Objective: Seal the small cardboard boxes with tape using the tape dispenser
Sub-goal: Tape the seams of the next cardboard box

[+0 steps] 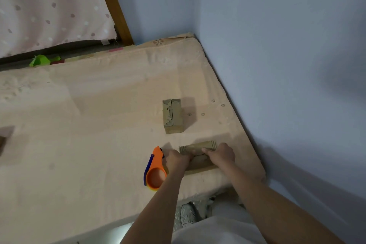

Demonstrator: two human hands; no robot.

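Observation:
A small cardboard box [198, 149] lies on the mattress [99, 125] near its front right corner. My left hand [177, 159] grips the box's left end with curled fingers. My right hand [220, 154] grips its right end, fingers curled over the top. An orange tape dispenser [156, 172] with a blue edge lies flat on the mattress just left of my left hand, untouched. A second small cardboard box [172, 116] stands farther back, its top flaps meeting along a seam.
Blue walls [277, 45] close in the mattress on the right and at the back. A green scrap [42, 60] lies by the far edge. A wooden frame and dotted pink cloth [49, 6] hang at the back left. A dark object [2, 142] shows at the left edge.

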